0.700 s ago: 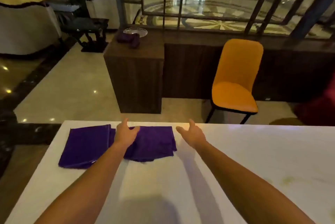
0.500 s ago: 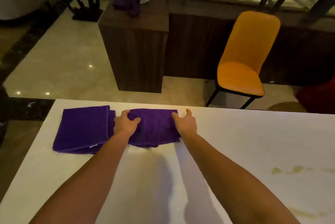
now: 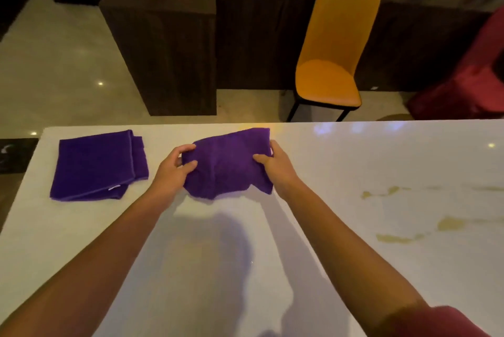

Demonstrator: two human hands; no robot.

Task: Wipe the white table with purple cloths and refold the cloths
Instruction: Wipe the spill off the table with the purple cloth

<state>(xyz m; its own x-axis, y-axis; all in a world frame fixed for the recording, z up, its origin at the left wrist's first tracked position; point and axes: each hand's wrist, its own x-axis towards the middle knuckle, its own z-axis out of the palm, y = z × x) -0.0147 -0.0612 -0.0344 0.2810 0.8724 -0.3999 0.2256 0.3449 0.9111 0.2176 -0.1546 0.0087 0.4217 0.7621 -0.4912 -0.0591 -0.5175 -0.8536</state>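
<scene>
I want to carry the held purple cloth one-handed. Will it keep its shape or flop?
Probably flop: the cloth sags and wrinkles between the left hand and right hand. It looks light, since fingertip pinches lift it. Its folds would likely fall open.

Hotel lobby or restaurant: polished marble floor (image 3: 54,64), orange chair (image 3: 332,58), wooden counter (image 3: 169,36).

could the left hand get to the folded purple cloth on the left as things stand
Probably yes. The folded cloth lies flat on the white table, just left of the left hand, with only bare tabletop between them. But that hand now grips the other cloth and would have to let go first.
</scene>
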